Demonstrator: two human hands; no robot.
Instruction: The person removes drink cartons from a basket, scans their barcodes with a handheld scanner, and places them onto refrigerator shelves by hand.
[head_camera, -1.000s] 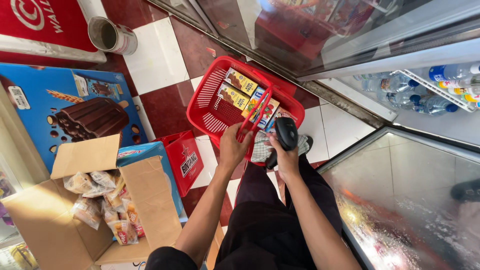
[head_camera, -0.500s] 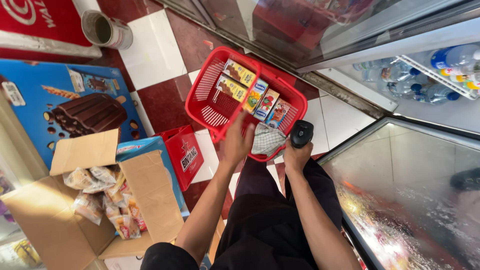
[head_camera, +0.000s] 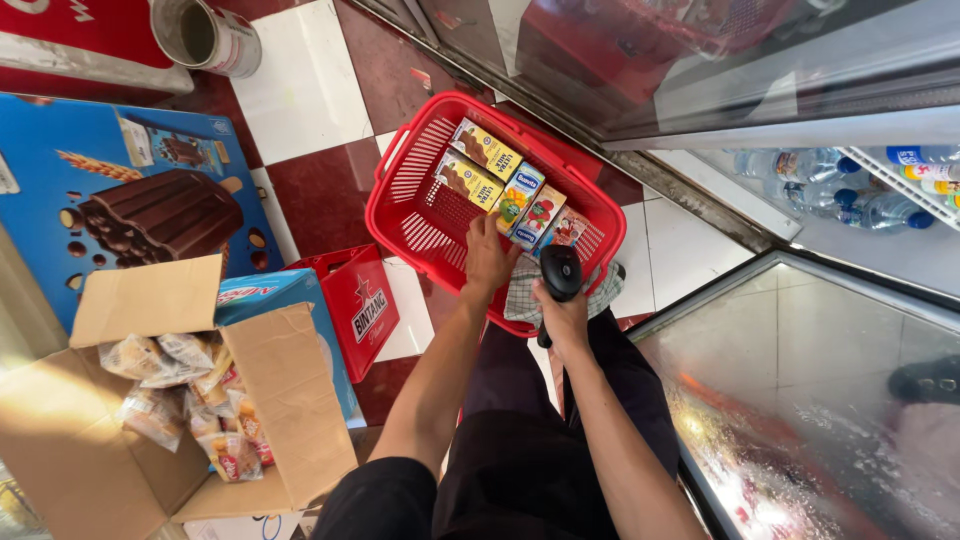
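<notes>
At the lower left of the frame sits an open cardboard box (head_camera: 150, 400) with little snack bags (head_camera: 190, 390) inside. Above it, at the left, lies a big blue sign (head_camera: 130, 190) showing a brown chocolate ice cream bar. A grey can (head_camera: 205, 35) lies at the top left. Just right of the box stands a small red box (head_camera: 365, 305).

Your left arm comes up from the bottom middle, stretched nearly straight. Your left hand (head_camera: 488, 258) reaches into the red basket (head_camera: 420, 190) in the middle of the frame, palm down, fingers loosely bent. It touches the drink cartons (head_camera: 505, 185) lying in a row there: two yellow, one blue, one red and white. You cannot tell if it grips one.

Your right hand (head_camera: 563, 315) is just beside it, the two hands near but apart. It is closed tight around a black scanner (head_camera: 560, 275), held over the basket's near edge.

At the right is a glass freezer lid (head_camera: 800, 420), with water bottles (head_camera: 840, 190) above it.
</notes>
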